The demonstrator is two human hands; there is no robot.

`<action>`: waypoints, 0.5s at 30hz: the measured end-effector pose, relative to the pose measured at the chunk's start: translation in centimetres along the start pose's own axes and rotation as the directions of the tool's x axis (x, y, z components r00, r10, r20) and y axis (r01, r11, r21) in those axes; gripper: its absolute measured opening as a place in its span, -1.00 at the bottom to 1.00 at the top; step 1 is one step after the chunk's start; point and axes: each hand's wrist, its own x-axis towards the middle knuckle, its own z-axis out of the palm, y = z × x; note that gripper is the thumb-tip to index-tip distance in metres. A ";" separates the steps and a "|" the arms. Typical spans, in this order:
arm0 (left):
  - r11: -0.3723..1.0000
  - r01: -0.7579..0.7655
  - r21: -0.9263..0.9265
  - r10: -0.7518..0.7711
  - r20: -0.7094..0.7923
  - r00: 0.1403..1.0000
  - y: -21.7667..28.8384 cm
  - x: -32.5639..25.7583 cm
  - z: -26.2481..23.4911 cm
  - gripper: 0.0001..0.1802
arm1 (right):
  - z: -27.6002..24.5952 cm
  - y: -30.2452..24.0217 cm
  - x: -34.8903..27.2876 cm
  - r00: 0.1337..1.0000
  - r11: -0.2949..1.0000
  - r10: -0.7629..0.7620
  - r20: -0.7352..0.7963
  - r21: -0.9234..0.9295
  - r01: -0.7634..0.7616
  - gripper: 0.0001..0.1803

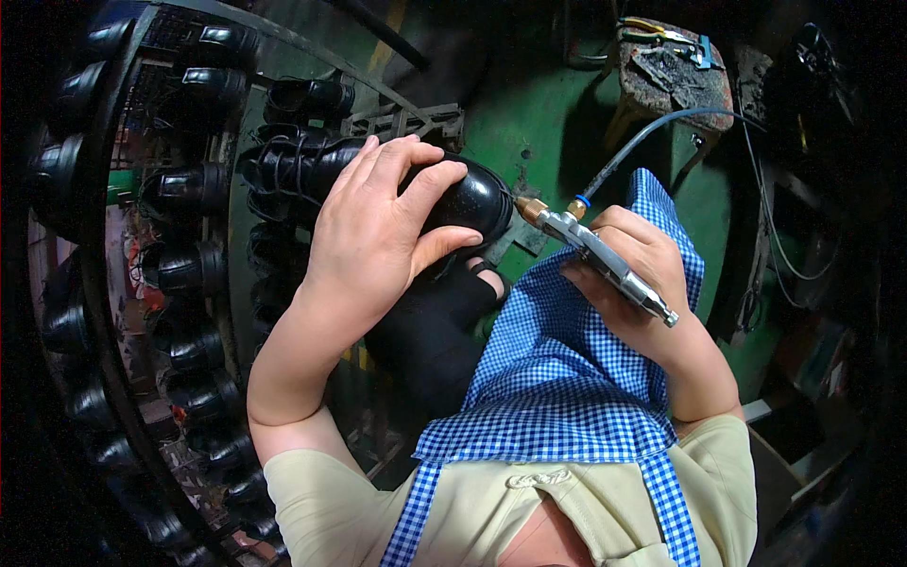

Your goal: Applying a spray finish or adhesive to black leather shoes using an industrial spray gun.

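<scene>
Two bare hands work at the middle of the scene, above a blue-and-white checked apron [557, 378] worn over a beige shirt [472, 510]. The left hand [373, 231] lies over a glossy black lace-up shoe [472, 194], fingers spread across its top and the thumb pressed along the near side of the toe, so the shoe is gripped just left of centre. The shoe's laced upper runs away to the left, its rounded toe pointing right.

The right hand [633, 265] is clenched around a slim metal air gun [605, 260], held slantwise with its brass nozzle aimed left at the toe of the shoe. The nozzle tip sits just beside the toe; whether it touches cannot be told. A grey hose [652, 132] with a blue collar leaves the gun near the nozzle and curves away to the far right.

Dozens of similar black shoes [184, 189] fill a curved rack [99, 312] down the left side, stacked in rows from far to near. Behind the hands a green machine body [529, 104] takes up the far middle. At the far right stands a worn stool [675, 80] with hand tools lying on its top. A black cloth [430, 340] hangs below the held shoe, between the left forearm and the apron.
</scene>
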 end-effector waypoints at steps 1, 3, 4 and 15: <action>1.000 0.000 0.005 0.000 -0.011 1.000 0.0 0.2 0.0 -0.47 | 0.1 0.1 0.2 1.000 1.000 0.009 -0.019 -0.009 -0.009 -0.80; 0.995 0.098 -0.017 -0.097 0.023 0.995 0.0 0.7 0.0 -0.45 | 0.1 0.2 0.8 1.000 0.999 0.009 -0.012 -0.038 -0.010 -0.80; 0.996 0.085 0.017 -0.085 -0.004 0.996 -0.2 1.0 0.3 -0.46 | 0.4 0.4 1.1 0.999 0.999 0.015 -0.044 -0.043 -0.017 -0.80; 0.947 0.211 0.243 -0.196 -0.085 0.977 -1.5 3.4 1.8 -0.49 | 2.2 2.0 4.2 0.990 0.994 0.043 -0.134 -0.090 -0.055 -0.85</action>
